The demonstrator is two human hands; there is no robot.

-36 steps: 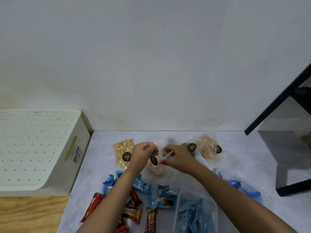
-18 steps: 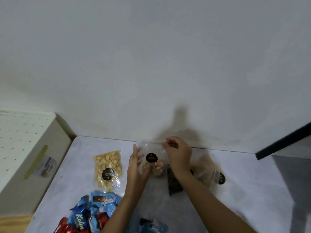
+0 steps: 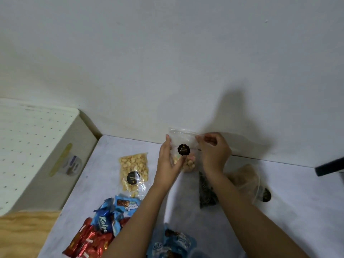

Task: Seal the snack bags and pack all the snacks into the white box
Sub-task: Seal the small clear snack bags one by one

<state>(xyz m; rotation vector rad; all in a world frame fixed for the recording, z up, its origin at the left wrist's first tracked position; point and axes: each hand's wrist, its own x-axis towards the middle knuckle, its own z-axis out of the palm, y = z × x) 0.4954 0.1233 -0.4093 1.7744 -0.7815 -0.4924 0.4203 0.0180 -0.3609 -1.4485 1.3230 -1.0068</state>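
Holding bag [image 3: 183, 140] upright above table [image 3: 279, 211], close to wall [image 3: 167, 71]. Long axis vertical, zip end up, snacks sunk to the bottom, black sticker [image 3: 184, 149] facing camera and reading right way up. Gripping lower left side with left hand [image 3: 167, 165]: thumb across the front over the snacks, fingers straight up the left edge. Pinching top right corner at the zip strip with right hand [image 3: 214, 154], fingers curled. Can't tell whether zip is closed.

Flat on table, left of the hands: nut bag [image 3: 133, 170], long axis running from camera toward wall, its sticker upside down, clear slack end toward camera. Under right wrist: dark bag [image 3: 206, 192], flat, long axis roughly the same way. Right of that: clear bag [image 3: 247, 180] with tan snacks, blurred, lying down.

Near edge of table: blue wrappers [image 3: 109, 216] and red wrappers [image 3: 87, 241], piled and touching. More blue packets [image 3: 175, 244] at the bottom between the forearms.

Far left, off the table and just beside its edge: white box [image 3: 37, 155], dotted face up, sitting on wood [image 3: 22, 233]. At right edge: black bar [image 3: 329, 167].
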